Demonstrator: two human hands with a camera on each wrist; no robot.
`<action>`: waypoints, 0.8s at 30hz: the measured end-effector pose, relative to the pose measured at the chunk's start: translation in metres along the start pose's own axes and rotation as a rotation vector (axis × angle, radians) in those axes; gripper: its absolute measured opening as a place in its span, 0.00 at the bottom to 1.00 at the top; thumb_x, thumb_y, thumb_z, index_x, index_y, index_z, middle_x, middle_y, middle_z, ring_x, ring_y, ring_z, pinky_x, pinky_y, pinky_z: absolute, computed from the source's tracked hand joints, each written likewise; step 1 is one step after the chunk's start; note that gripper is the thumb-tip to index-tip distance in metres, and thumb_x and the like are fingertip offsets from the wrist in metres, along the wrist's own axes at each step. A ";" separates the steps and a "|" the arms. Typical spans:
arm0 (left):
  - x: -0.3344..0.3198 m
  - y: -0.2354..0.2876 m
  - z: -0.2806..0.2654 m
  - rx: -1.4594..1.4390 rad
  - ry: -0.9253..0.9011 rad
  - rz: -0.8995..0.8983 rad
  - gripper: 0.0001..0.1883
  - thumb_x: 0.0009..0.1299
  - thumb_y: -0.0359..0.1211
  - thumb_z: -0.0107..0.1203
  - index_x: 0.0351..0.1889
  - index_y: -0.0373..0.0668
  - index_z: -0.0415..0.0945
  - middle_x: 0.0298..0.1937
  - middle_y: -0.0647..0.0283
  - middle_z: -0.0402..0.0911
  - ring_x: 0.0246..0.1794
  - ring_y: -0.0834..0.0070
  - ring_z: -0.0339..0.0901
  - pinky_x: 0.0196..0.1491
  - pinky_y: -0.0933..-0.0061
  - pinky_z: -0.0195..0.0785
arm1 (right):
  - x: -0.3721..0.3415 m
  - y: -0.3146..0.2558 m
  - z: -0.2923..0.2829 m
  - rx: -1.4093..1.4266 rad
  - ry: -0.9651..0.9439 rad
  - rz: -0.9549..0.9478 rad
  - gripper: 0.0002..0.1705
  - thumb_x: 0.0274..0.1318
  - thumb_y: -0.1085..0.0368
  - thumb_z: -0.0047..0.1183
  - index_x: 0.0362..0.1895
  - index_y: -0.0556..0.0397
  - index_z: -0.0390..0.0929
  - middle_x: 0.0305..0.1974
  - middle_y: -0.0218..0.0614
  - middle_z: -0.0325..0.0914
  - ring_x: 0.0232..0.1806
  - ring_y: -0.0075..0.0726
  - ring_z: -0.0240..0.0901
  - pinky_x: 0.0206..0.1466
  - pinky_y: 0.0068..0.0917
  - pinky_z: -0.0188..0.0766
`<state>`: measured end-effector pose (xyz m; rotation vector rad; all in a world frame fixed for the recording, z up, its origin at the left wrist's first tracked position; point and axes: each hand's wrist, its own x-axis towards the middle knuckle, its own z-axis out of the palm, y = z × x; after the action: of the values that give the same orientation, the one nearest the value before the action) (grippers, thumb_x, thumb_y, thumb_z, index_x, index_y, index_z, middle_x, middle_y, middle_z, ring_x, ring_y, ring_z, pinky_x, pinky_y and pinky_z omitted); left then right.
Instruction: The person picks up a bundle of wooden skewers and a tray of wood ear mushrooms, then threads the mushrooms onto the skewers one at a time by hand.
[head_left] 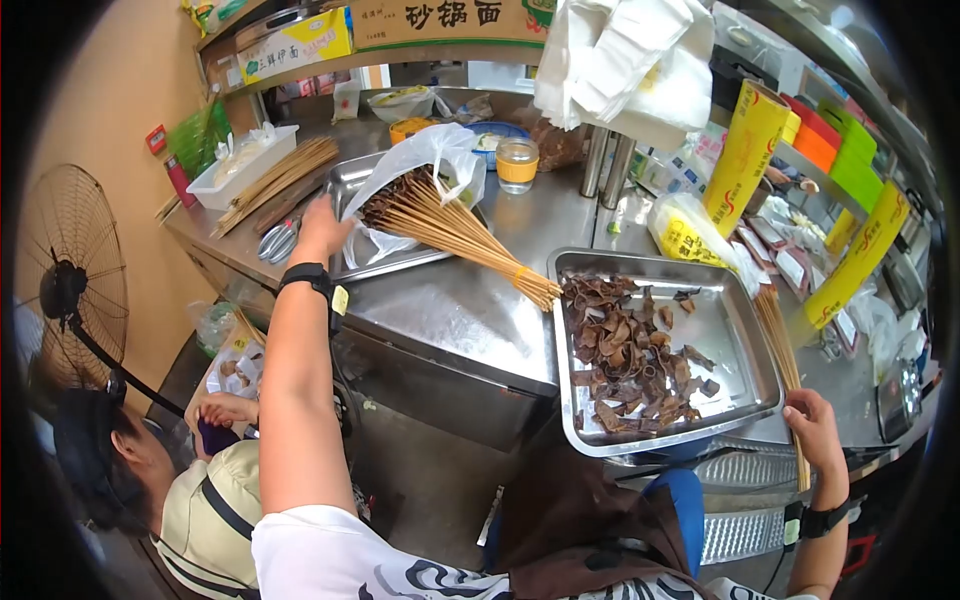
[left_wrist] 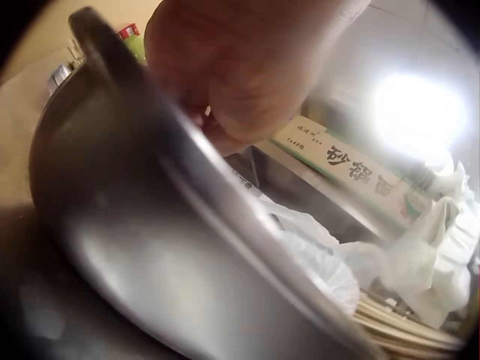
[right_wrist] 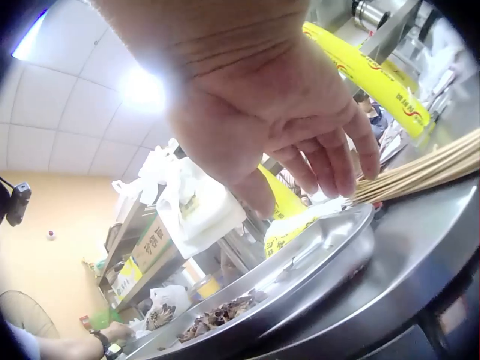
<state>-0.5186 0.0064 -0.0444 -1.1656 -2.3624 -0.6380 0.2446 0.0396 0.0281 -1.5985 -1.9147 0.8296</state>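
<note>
My left hand [head_left: 322,230] grips the left rim of a metal tray [head_left: 375,268]; in the left wrist view the bent hand [left_wrist: 232,71] meets the rim of the tray [left_wrist: 150,225], fingertips hidden. In that tray lies a bundle of bamboo skewers [head_left: 470,235], dark food on their far ends, partly inside a clear plastic bag [head_left: 462,160]. My right hand [head_left: 818,428] is beside loose bare skewers [head_left: 780,335], its fingers loosely bent and holding nothing in the right wrist view. Between the hands, a second metal tray [head_left: 735,350] holds dark brown, curled food pieces [head_left: 635,350].
Scissors [head_left: 278,240], more bare skewers [head_left: 285,180] and a white bin [head_left: 240,165] lie to the left. A glass cup [head_left: 516,165] stands behind the bundle. Plastic bags [head_left: 625,60] hang overhead. Another person [head_left: 200,500] sits low left near a fan [head_left: 70,280].
</note>
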 end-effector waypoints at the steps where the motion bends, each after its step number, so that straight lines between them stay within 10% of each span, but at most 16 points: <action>1: -0.012 0.033 -0.030 0.087 -0.196 -0.138 0.23 0.61 0.36 0.51 0.54 0.36 0.70 0.57 0.46 0.70 0.61 0.57 0.65 0.59 0.59 0.59 | 0.001 0.007 0.002 -0.002 -0.006 -0.022 0.16 0.52 0.71 0.55 0.45 0.64 0.72 0.35 0.33 0.73 0.35 0.24 0.69 0.38 0.21 0.67; 6: -0.009 0.031 -0.013 0.330 -0.200 -0.088 0.17 0.60 0.32 0.48 0.46 0.41 0.77 0.47 0.50 0.79 0.57 0.60 0.70 0.56 0.63 0.61 | -0.005 0.010 0.001 0.006 -0.031 -0.066 0.17 0.51 0.70 0.56 0.46 0.64 0.72 0.36 0.33 0.74 0.35 0.25 0.69 0.39 0.22 0.68; 12: 0.006 0.035 -0.036 -0.550 0.318 -0.178 0.08 0.62 0.31 0.51 0.31 0.36 0.78 0.25 0.58 0.80 0.25 0.67 0.76 0.34 0.67 0.68 | -0.010 0.009 -0.002 -0.022 -0.004 0.033 0.16 0.51 0.71 0.56 0.44 0.64 0.73 0.34 0.32 0.74 0.35 0.24 0.69 0.39 0.22 0.68; 14: -0.006 0.071 -0.066 -0.656 0.231 -0.205 0.08 0.63 0.32 0.54 0.31 0.36 0.76 0.28 0.60 0.78 0.28 0.74 0.73 0.34 0.74 0.65 | -0.008 0.015 0.001 -0.026 -0.013 0.047 0.16 0.51 0.71 0.55 0.45 0.65 0.73 0.34 0.33 0.74 0.35 0.24 0.69 0.39 0.22 0.68; 18: -0.058 0.119 -0.062 -0.282 0.170 0.555 0.09 0.62 0.34 0.55 0.31 0.36 0.76 0.52 0.57 0.75 0.46 0.60 0.74 0.50 0.66 0.66 | -0.002 0.021 0.007 0.019 -0.046 0.052 0.16 0.51 0.71 0.55 0.45 0.65 0.72 0.34 0.33 0.74 0.37 0.25 0.69 0.41 0.22 0.68; 20: -0.077 0.119 -0.039 -0.377 -0.271 0.528 0.08 0.62 0.33 0.54 0.33 0.37 0.75 0.55 0.56 0.72 0.51 0.57 0.72 0.54 0.63 0.65 | -0.003 0.018 0.005 -0.011 -0.048 0.064 0.17 0.52 0.70 0.55 0.46 0.65 0.72 0.34 0.33 0.75 0.38 0.26 0.70 0.43 0.22 0.68; 22: -0.082 0.130 -0.052 -0.379 -0.317 0.546 0.10 0.61 0.34 0.55 0.34 0.37 0.75 0.53 0.53 0.74 0.51 0.56 0.73 0.53 0.64 0.66 | -0.007 0.028 0.002 0.000 -0.029 -0.001 0.17 0.53 0.69 0.55 0.46 0.65 0.72 0.34 0.34 0.75 0.38 0.26 0.70 0.43 0.22 0.68; 24: -0.083 0.141 -0.076 -0.289 -0.593 0.176 0.14 0.61 0.36 0.56 0.38 0.34 0.74 0.50 0.49 0.76 0.50 0.55 0.74 0.53 0.65 0.65 | -0.013 0.022 -0.001 -0.012 -0.024 -0.009 0.16 0.53 0.69 0.55 0.45 0.65 0.73 0.33 0.34 0.75 0.36 0.25 0.70 0.41 0.22 0.68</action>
<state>-0.3453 -0.0115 0.0001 -1.8834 -2.6460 -0.6536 0.2625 0.0295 0.0133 -1.5921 -1.9453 0.8386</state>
